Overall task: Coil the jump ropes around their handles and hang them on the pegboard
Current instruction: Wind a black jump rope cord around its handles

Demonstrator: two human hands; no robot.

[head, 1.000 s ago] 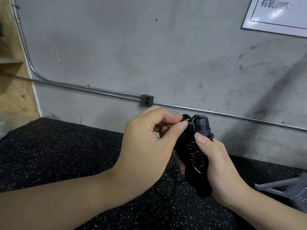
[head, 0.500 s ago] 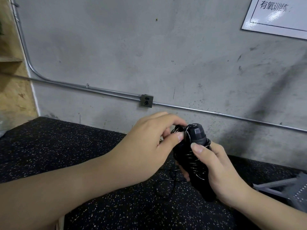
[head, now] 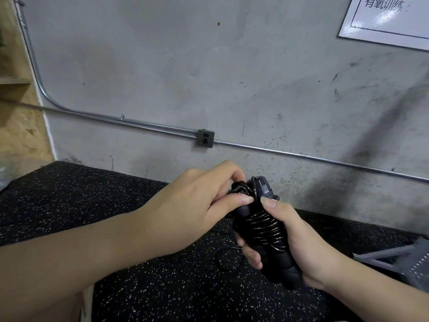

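Note:
A black jump rope (head: 264,226) has its thin cord coiled in several turns around its two black handles, held side by side. My right hand (head: 294,238) grips the handles from the right, thumb pressed near their top. My left hand (head: 199,201) pinches the cord end at the top left of the handles, between thumb and fingers. A short loose loop of cord (head: 228,259) lies on the speckled black rubber floor (head: 92,205) below. No pegboard is in view.
A grey concrete wall (head: 209,77) stands close ahead with a metal conduit (head: 139,123) and a small junction box (head: 205,138). A white sign (head: 390,17) hangs top right. A grey metal frame (head: 399,259) lies at the right; wooden boards (head: 16,117) stand at the left.
Both hands and the coiled rope have sunk a little lower and leftwards in view. My left hand's fingers have curled tighter over the cord at the handle tops.

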